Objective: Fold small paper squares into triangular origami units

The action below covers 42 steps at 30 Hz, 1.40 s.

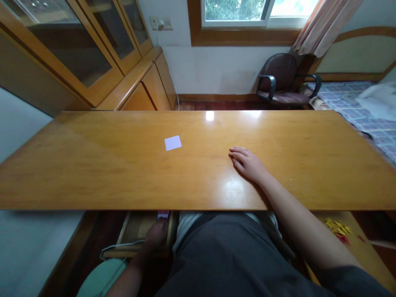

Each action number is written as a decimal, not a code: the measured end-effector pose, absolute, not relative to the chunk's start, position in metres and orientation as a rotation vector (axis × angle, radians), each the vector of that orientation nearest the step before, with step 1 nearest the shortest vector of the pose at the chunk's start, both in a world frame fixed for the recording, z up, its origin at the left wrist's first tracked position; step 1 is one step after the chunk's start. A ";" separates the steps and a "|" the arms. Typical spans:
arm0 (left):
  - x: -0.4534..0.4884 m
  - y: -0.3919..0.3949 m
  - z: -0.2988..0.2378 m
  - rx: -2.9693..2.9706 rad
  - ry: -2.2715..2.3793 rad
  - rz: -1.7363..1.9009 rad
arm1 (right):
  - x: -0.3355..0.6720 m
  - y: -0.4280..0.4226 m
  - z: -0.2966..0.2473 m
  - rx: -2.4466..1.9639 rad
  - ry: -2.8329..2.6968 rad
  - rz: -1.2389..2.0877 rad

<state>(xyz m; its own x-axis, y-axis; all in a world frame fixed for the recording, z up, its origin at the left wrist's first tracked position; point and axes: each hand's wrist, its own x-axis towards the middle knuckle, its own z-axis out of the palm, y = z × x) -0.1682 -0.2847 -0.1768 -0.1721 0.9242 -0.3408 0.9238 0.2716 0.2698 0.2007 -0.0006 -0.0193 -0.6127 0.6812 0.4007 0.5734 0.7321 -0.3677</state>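
Purple item (163, 214), lower left, in a drawer (137, 225); my left hand (156, 232) at it, grip I cannot tell. My right hand (246, 162), flat, unclenched, on glossy wooden table (108, 165), mid-frame. Pale card (173, 143), centre-left. Window (236, 10), top; chair (281, 74), upper right.

Pale wall (213, 68); bright wood-framed window (233, 10); pinkish curtain (328, 27) at its right; dark armchair (280, 72) beside plaid-covered bed (355, 97); glass-doored wooden cabinet (83, 53) at left; reddish-brown floor (198, 106).
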 end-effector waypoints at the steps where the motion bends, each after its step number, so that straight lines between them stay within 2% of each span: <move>1: -0.171 -0.289 -0.182 1.635 2.134 -0.018 | 0.201 0.000 -0.020 -0.947 -2.411 0.276; 8: -0.171 -0.301 -0.192 1.551 2.172 -0.006 | 0.201 0.001 -0.023 -0.943 -2.407 0.277; 15: -0.134 -0.285 -0.178 1.713 1.970 0.366 | 0.200 0.002 -0.026 -0.926 -2.391 0.309; 21: -0.103 -0.259 -0.131 2.213 1.746 0.839 | 0.198 0.000 -0.027 -0.933 -2.368 0.325; 25: -0.092 -0.251 -0.086 2.550 1.336 1.054 | 0.197 -0.002 -0.027 -0.957 -2.358 0.339; 30: -0.097 -0.232 -0.028 2.665 1.329 1.239 | 0.196 -0.002 -0.029 -0.958 -2.333 0.390; 36: -0.123 -0.144 0.018 2.641 1.694 0.835 | 0.196 -0.001 -0.030 -0.945 -2.314 0.415; 42: -0.160 -0.054 -0.002 2.496 2.060 0.512 | 0.196 -0.003 -0.029 -0.942 -2.310 0.415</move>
<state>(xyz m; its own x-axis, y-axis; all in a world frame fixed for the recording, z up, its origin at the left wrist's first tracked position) -0.1603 -0.0535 -0.0017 0.1645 0.9326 0.3214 0.9745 -0.2040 0.0933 0.1960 -0.0027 -0.0294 -0.5658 0.7130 0.4140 0.5245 0.6987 -0.4866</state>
